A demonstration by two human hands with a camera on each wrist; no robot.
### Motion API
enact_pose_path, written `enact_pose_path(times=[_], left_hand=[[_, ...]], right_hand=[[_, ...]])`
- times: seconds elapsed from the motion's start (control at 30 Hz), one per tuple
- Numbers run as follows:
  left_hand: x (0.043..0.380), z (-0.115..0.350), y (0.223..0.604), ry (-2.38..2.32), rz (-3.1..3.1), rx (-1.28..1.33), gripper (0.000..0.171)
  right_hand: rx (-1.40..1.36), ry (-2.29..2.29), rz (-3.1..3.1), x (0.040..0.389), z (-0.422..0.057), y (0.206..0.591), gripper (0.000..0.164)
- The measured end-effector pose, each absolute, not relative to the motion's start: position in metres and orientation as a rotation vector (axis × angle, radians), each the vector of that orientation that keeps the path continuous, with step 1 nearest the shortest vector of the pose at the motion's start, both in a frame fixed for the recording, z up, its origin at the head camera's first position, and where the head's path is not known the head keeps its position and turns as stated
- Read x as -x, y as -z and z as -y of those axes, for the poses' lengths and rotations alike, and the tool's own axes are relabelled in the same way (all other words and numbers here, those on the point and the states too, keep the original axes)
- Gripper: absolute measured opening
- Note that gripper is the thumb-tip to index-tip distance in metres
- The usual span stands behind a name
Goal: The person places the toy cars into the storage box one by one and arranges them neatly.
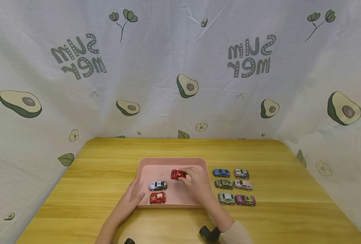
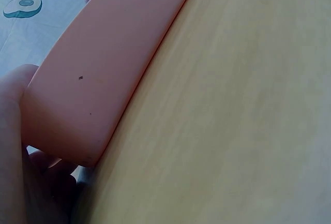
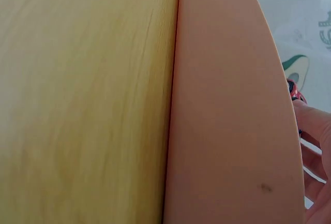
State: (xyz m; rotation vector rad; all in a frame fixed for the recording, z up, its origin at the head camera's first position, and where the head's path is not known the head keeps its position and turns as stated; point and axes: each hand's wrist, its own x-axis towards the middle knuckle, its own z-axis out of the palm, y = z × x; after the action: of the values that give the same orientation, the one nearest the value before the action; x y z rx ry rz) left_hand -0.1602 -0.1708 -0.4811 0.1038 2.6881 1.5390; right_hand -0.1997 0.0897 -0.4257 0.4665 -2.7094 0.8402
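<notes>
1. Wood-grain table (image 1: 290,217) in front of you, backed by a pale hanging sheet (image 1: 156,67) printed with avocados (image 1: 187,86) and mirrored lettering (image 1: 250,67).
2. You have the spotted car (image 1: 175,174), red with dark marks, within the pink tray (image 1: 180,198), around its middle and toward the back; you cannot tell whether its wheels touch the floor.
3. Your right hand (image 1: 197,183) reaches over the tray's right side, thumb and fingers narrow, pinching that car by its right end.
4. Your left hand (image 1: 131,198) grips the tray near its front left corner, thumb over the rim, other fingers outside; your left wrist view partly hides them behind the corner.
5. Along the tray's left side, a white car (image 1: 158,185) sits just behind a plain-nosed red car (image 1: 157,198).
6. Right of the tray, you have six cars in three rows of two: blue car (image 1: 221,173) and striped car (image 1: 241,174) farthest, camo car (image 1: 224,184) and pink-white car (image 1: 243,185) between, mint car (image 1: 226,199) and purple car (image 1: 245,200) nearest you.
7. Your right forearm wears a beige sleeve (image 1: 236,234); a black fitting (image 1: 209,234) shows beside it.
</notes>
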Motion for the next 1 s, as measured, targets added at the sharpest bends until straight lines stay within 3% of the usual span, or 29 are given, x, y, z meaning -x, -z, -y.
enact_pose_path(times=[1.0], left_hand=[[0.161,0.171,0.482,-1.537,-2.698,-0.109,0.071]], right_hand=[[-0.446,-1.019,2.746,0.221,-0.034,0.440,0.032]])
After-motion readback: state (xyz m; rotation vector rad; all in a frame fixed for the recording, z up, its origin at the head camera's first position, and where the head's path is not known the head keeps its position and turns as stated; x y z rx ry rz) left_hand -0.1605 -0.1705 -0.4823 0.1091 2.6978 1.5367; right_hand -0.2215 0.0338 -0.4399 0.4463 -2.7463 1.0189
